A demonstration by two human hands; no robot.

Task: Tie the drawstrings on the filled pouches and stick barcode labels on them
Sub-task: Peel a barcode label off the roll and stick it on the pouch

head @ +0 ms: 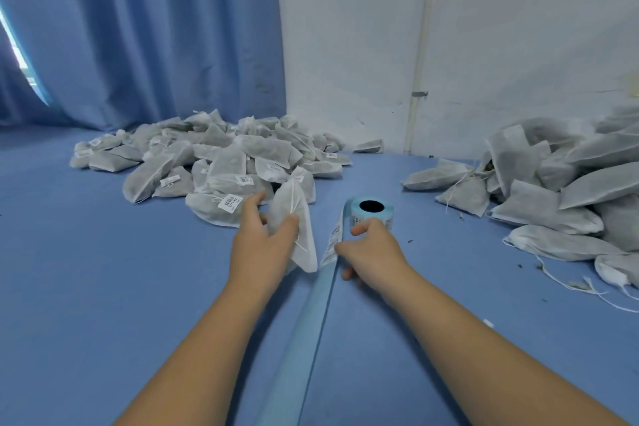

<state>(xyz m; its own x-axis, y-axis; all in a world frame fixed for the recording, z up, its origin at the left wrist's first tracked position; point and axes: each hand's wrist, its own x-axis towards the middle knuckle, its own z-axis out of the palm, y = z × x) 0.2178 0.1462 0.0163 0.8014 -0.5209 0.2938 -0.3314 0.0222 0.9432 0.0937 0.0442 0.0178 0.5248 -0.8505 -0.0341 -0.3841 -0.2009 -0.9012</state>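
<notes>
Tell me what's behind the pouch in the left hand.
Behind the white fabric drawstring pouch that the left hand grips lies a heap of grey filled pouches, several bearing barcode labels. The pouch hides the heap's nearest edge.

Filled grey-white pouch [294,228] held upright in the left hand [262,245], drawstring dangling. Just beside it stands the blue label roll [371,214] — its strip [331,242] trails forward. Labelled pouches [221,156] heaped left, unlabelled pouches [553,183] right.

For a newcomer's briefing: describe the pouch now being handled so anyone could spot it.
Find the big pouch heap before the blue curtain. At its near edge, left of the blue label roll, is one pouch. It alone is gripped by the left hand.
</notes>
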